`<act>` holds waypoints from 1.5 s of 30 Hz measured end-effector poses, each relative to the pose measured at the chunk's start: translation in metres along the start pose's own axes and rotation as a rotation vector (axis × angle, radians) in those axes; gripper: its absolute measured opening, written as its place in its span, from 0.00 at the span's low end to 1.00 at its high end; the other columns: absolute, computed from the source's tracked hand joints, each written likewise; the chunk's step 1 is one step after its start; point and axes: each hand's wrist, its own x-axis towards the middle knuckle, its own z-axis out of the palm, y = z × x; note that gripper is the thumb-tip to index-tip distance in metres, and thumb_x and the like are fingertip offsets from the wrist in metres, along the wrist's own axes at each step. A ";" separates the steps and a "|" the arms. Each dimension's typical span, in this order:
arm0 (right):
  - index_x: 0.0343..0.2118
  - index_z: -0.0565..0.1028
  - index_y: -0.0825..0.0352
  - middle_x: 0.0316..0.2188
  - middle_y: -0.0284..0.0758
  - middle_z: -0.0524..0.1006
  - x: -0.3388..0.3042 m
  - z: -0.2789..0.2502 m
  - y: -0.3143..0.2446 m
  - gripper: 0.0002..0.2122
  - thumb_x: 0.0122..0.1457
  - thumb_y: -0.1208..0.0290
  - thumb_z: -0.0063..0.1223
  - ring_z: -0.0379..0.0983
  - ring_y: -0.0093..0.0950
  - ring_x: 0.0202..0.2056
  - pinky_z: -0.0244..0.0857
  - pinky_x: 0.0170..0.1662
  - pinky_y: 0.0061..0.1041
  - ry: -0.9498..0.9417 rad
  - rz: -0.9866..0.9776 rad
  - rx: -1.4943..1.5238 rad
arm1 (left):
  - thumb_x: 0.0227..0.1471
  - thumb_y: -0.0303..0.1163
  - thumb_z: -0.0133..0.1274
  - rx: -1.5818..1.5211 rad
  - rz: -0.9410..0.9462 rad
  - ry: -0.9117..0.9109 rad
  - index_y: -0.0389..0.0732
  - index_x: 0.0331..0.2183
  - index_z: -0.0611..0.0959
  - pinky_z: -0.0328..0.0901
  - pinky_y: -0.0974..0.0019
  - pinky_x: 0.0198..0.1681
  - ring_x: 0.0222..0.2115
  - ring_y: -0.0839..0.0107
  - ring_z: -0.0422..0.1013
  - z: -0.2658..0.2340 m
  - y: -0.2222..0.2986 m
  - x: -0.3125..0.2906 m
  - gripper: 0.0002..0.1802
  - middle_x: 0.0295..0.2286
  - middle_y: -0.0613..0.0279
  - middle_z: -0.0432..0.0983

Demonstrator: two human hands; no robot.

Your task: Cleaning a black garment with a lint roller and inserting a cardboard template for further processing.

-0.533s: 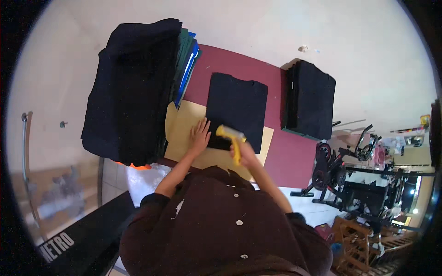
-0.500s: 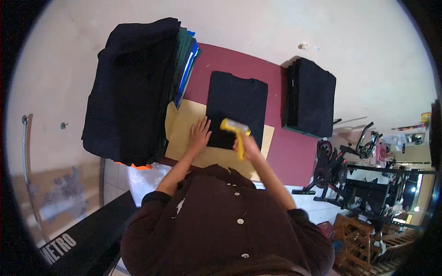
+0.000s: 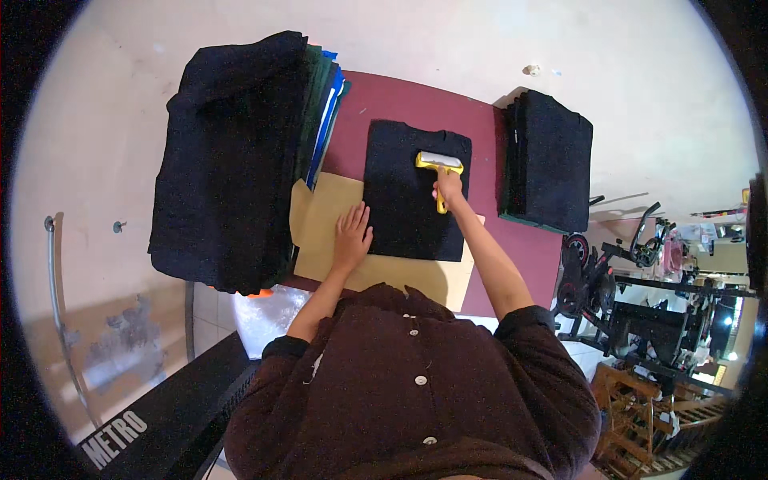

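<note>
A folded black garment (image 3: 408, 208) lies flat in the middle of the dark red table, partly over a tan sheet (image 3: 332, 204). My right hand (image 3: 450, 186) is closed round the yellow handle of a lint roller (image 3: 439, 162). The roller's pale cylinder is at the upper right part of the garment; whether it presses on the cloth is hard to tell. My left hand (image 3: 352, 236) rests with fingers stretched out at the garment's lower left edge, partly on the tan sheet.
A tall stack of folded dark cloths (image 3: 228, 160) stands on the left of the table (image 3: 400, 100). A smaller black stack (image 3: 552, 160) is at the right. A treadmill (image 3: 168, 408) stands lower left, an exercise bike (image 3: 592, 280) and wooden furniture (image 3: 632, 416) to the right.
My right hand has moved the lint roller up and away from me, from the garment's lower part to its upper right. My left hand stays by the left edge.
</note>
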 end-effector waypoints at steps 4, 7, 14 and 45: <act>0.33 0.67 0.69 0.13 0.33 0.65 -0.050 -0.004 0.033 0.15 0.60 0.59 0.39 0.63 0.24 0.09 0.58 0.11 0.25 -0.011 0.044 0.018 | 0.54 0.37 0.41 0.010 0.000 0.000 0.42 0.56 0.60 0.41 0.53 0.59 0.58 0.65 0.49 0.001 0.000 0.000 0.28 0.58 0.63 0.51; 0.32 0.68 0.69 0.12 0.33 0.66 -0.090 -0.011 0.065 0.15 0.60 0.59 0.39 0.63 0.25 0.10 0.58 0.11 0.25 -0.044 -0.019 -0.028 | 0.54 0.37 0.41 0.011 0.007 0.007 0.42 0.56 0.61 0.42 0.53 0.59 0.58 0.64 0.49 0.003 0.000 0.000 0.28 0.58 0.62 0.51; 0.33 0.64 0.67 0.13 0.33 0.63 -0.157 -0.020 0.110 0.13 0.60 0.60 0.39 0.59 0.24 0.10 0.55 0.11 0.24 -0.176 0.088 0.229 | 0.54 0.38 0.41 0.017 -0.006 -0.028 0.43 0.56 0.61 0.41 0.52 0.59 0.58 0.63 0.48 0.007 0.001 0.003 0.28 0.58 0.62 0.51; 0.23 0.67 0.69 0.08 0.33 0.65 -0.040 -0.063 0.061 0.17 0.61 0.59 0.38 0.62 0.23 0.07 0.54 0.09 0.24 0.050 -0.267 0.016 | 0.54 0.41 0.42 -0.163 -0.106 -0.043 0.45 0.57 0.59 0.41 0.48 0.58 0.59 0.61 0.46 0.005 -0.002 0.002 0.30 0.58 0.59 0.50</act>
